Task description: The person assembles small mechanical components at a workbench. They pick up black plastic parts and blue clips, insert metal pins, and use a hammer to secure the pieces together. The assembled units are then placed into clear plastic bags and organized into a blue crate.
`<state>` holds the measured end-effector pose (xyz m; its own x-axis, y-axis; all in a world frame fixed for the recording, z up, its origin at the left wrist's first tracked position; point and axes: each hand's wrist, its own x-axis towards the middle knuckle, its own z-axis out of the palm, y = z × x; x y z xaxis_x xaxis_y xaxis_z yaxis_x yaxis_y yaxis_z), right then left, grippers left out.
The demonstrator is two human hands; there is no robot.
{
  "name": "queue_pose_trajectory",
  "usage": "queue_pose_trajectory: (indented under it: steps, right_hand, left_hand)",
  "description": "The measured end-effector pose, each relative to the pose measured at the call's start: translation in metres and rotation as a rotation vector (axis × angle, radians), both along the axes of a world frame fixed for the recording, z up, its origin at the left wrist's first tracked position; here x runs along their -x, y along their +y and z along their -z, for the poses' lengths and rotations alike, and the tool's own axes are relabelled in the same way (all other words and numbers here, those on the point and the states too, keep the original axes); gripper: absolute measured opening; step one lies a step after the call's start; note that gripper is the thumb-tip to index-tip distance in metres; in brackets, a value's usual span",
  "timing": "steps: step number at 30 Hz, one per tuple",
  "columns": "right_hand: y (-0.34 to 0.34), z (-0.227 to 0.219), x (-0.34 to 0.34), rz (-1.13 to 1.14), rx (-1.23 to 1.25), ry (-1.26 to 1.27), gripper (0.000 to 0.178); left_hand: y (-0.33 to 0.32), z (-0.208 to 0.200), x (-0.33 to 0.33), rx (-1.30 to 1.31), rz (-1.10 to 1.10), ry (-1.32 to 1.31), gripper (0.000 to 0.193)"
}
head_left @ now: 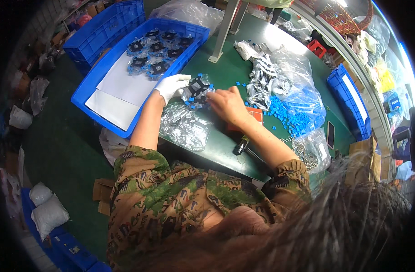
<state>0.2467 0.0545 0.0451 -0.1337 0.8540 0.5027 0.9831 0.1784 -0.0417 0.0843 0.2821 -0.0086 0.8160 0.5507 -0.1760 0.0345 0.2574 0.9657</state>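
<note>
A black cross-shaped part [198,87] with blue tips and clear plastic around it sits above the green table. My left hand [170,87], in a white glove, grips its left side. At its right edge is my bare right hand [228,104], fingers closed and bent toward the part; what they pinch is hidden. Just below lies a pile of clear plastic bags [185,127]. Small blue clips [287,113] are heaped to the right, partly in a clear bag. Under my right wrist rests a red-orange card [254,117].
A blue crate [125,131] on the left holds white sheets and several similar black parts [158,68]. Wrapped parts [262,81] lie at the far side. Nearer are a bag of screws [309,152], a phone [331,134] and a black-handled tool [242,146]. A metal post [223,34] stands behind.
</note>
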Motion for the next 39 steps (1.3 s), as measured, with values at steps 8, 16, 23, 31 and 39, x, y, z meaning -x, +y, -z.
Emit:
queue_pose_trajectory:
  steps: [8,16,23,31,39]
  right_hand:
    - [0.021,0.009,0.007,0.047,-0.013,-0.139,0.021]
    - [0.021,0.011,0.011,-0.058,0.075,-0.118,0.016]
    - [0.009,0.010,0.019,-0.074,0.116,-0.099,0.018]
    - [-0.015,0.001,0.007,-0.019,0.158,-0.083,0.023]
    - [-0.015,0.012,-0.003,0.077,0.137,-0.044,0.020]
  left_hand:
    - [-0.002,-0.001,-0.001,0.102,0.006,-0.013,0.036]
    - [-0.009,-0.009,0.001,0.071,-0.049,0.008,0.035]
    - [-0.015,-0.005,-0.002,-0.129,-0.149,0.042,0.033]
    - [-0.016,0.000,-0.009,-0.182,-0.132,0.081,0.034]
    - [-0.016,-0.005,-0.015,-0.299,-0.107,0.119,0.034]
